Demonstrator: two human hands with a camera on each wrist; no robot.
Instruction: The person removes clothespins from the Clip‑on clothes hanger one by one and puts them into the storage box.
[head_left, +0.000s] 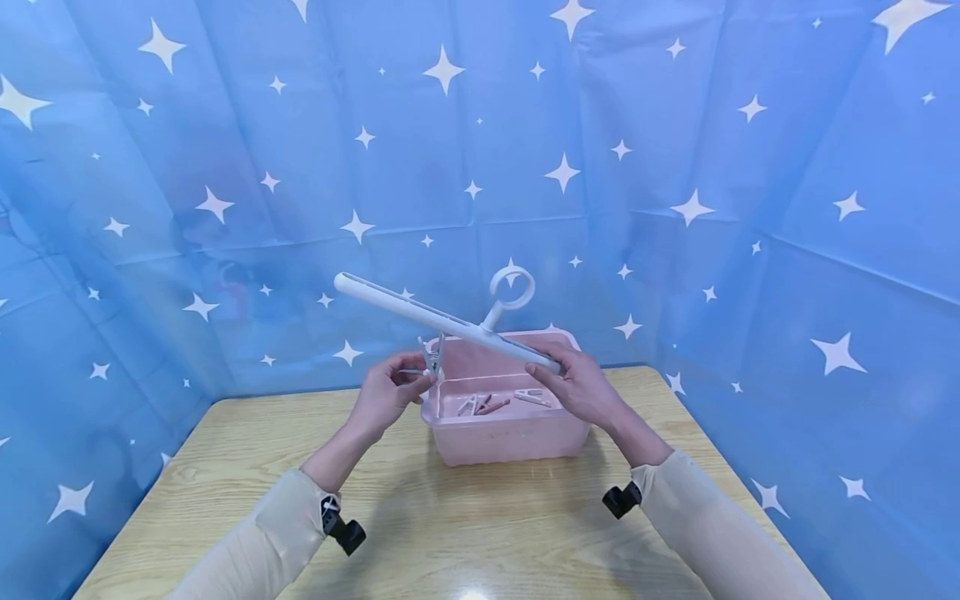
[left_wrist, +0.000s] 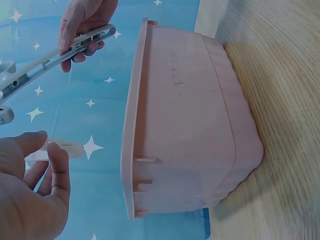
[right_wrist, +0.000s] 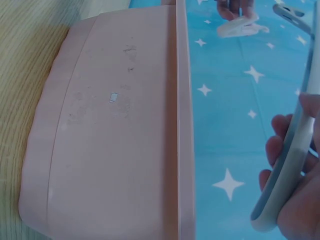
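A white hanger [head_left: 420, 313] with a straight bar and a ring hook [head_left: 513, 287] is held tilted above the pink bin [head_left: 510, 437], its left end higher. My right hand [head_left: 585, 387] grips the bar's right end, fingers wrapped around it in the right wrist view. Below the bar, at the bin's left rim, my left hand [head_left: 388, 392] pinches a white clothespin [left_wrist: 70, 148] between thumb and fingers. Both wrist views show this clothespin apart from the hanger. Inside the bin lie a pink clothespin [head_left: 492, 407] and white clothespins [head_left: 532, 398].
The bin stands near the back of a wooden table [head_left: 480, 525]. Behind and beside the table hangs a blue curtain [head_left: 292, 175] with white stars. Dark wrist cameras [head_left: 622, 501] are strapped over both sleeves.
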